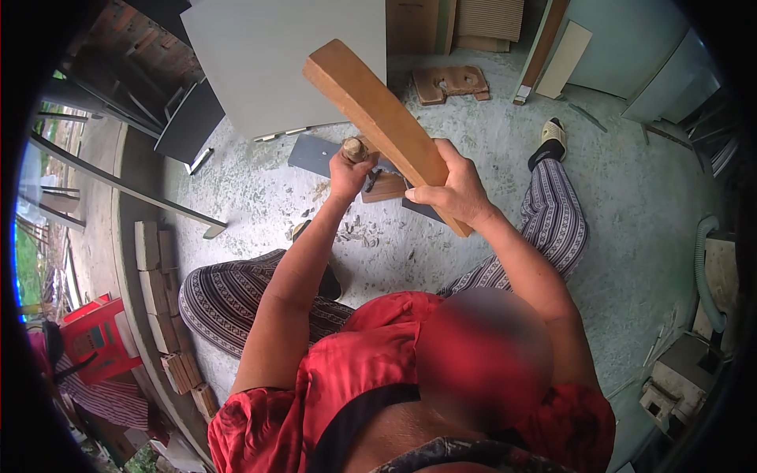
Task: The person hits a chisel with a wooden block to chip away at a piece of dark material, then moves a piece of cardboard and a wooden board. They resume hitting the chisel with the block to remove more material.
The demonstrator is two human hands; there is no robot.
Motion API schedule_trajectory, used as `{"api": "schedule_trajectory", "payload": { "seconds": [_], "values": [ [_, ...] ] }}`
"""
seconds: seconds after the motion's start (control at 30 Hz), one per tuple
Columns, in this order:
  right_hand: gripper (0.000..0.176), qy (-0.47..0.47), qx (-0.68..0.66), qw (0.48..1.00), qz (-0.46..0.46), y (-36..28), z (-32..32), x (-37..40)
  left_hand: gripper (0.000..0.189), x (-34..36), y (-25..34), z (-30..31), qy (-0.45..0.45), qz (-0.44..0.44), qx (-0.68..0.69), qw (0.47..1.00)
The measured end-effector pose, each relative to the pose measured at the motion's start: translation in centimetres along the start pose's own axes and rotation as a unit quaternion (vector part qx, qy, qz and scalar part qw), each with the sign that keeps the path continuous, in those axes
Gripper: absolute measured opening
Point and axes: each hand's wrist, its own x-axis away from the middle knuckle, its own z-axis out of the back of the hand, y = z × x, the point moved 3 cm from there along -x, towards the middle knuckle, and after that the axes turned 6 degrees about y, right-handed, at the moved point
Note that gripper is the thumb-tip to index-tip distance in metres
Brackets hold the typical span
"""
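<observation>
My right hand (451, 191) is closed around the lower part of a long curved wooden piece (377, 110), holding it tilted up and to the left over the concrete floor. My left hand (344, 175) grips a small tool with a round wooden handle (356, 147), right beside the curved piece's underside. The tool's working end is hidden behind the hand and the wood. A small wooden block (384, 188) lies on the floor just beneath both hands.
I sit on the floor, legs in patterned trousers (229, 296) spread, a sandalled foot (554, 134) at the far right. A grey board (276, 63), a dark plate (312, 154) and a cut-out wooden part (449, 83) lie ahead. Bricks (158, 292) line the left edge.
</observation>
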Motion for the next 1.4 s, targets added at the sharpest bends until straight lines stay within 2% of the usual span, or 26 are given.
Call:
{"api": "schedule_trajectory", "payload": {
  "seconds": [0.23, 0.3, 0.33, 0.4, 0.43, 0.5, 0.53, 0.6, 0.67, 0.73, 0.77, 0.8, 0.87, 0.93, 1.0, 1.07, 1.2, 1.33, 1.4],
  "values": [
    [0.061, 0.058, -0.093, 0.987, 0.115, -1.8, 0.1, 1.0, 0.023, -0.5, -0.8, -0.4, -0.022, -0.007, -0.052, 0.998],
    [0.062, -0.007, 0.081, 0.997, 0.019, 0.5, -0.4, 1.1, 0.024, -0.3, -0.5, -0.5, -0.026, -0.009, -0.042, 0.999],
    [0.062, -0.005, 0.08, 0.997, 0.019, 1.2, -0.3, 1.0, 0.024, -0.4, -0.7, -0.6, -0.028, -0.01, -0.043, 0.999],
    [0.062, -0.082, 0.178, 0.978, -0.07, 2.4, -0.7, 0.6, 0.023, -0.4, -0.7, -0.7, -0.034, -0.009, -0.014, 0.999],
    [0.062, -0.082, 0.178, 0.978, -0.068, 2.0, -0.6, 0.7, 0.023, -0.5, -0.5, -0.7, -0.033, -0.011, -0.014, 0.999],
    [0.061, -0.023, 0.033, 0.999, 0.013, 0.2, 0.0, 1.0, 0.019, -0.3, -0.4, -0.8, -0.015, -0.041, -0.048, 0.998],
    [0.061, -0.025, 0.033, 0.999, 0.013, -0.8, 0.1, 1.0, 0.019, -0.4, -0.9, -0.7, -0.013, -0.04, -0.047, 0.998],
    [0.06, 0.069, -0.076, 0.988, 0.117, -2.9, 0.8, 1.0, 0.018, -0.7, -1.6, -0.6, -0.033, -0.011, -0.047, 0.998],
    [0.059, 0.071, -0.089, 0.987, 0.116, -2.2, 0.8, 1.1, 0.018, -0.8, -1.8, -0.4, -0.031, -0.011, -0.058, 0.998],
    [0.057, 0.004, 0.06, 0.998, 0.027, 0.4, -0.2, 1.1, 0.019, -0.6, -1.2, -0.4, -0.032, -0.01, -0.068, 0.997],
    [0.058, -0.086, 0.184, 0.977, -0.058, 1.8, -0.6, 0.4, 0.019, -0.3, -0.8, -0.4, -0.042, 0.007, -0.088, 0.995],
    [0.058, -0.083, 0.185, 0.978, -0.058, 2.3, -0.8, 0.3, 0.02, -0.2, -0.5, -0.3, -0.05, 0.024, -0.109, 0.992],
    [0.06, -0.081, 0.179, 0.975, -0.101, 3.2, -1.5, -0.1, 0.018, -0.8, -3.1, 0.1, -0.051, 0.023, -0.069, 0.996],
    [0.061, -0.079, 0.159, 0.979, -0.101, 2.8, -1.2, -0.4, 0.017, -0.1, -2.1, 0.4, -0.025, 0.036, -0.05, 0.998],
    [0.057, -0.037, 0.08, 0.994, -0.062, 2.0, -0.1, -0.4, 0.013, -0.5, -1.2, 0.6, -0.039, 0.018, -0.084, 0.996],
    [0.058, -0.017, 0.052, 0.998, -0.045, 1.1, 0.8, -0.4, 0.01, -0.8, -0.5, 0.9, -0.039, 0.057, -0.026, 0.997],
    [0.061, 0.011, -0.007, 1.0, -0.021, 0.8, 0.9, -0.3, 0.014, -0.3, 1.1, 2.0, -0.001, 0.042, -0.111, 0.993],
    [0.061, -0.011, 0.017, 0.999, -0.041, 0.5, 0.7, 0.0, 0.017, 0.0, 0.5, 2.2, 0.0, 0.065, -0.109, 0.992],
    [0.062, 0.024, -0.038, 0.997, 0.058, -0.8, 0.4, 0.5, 0.018, 0.0, -0.4, 1.8, 0.015, 0.032, -0.084, 0.996]
  ]
}}
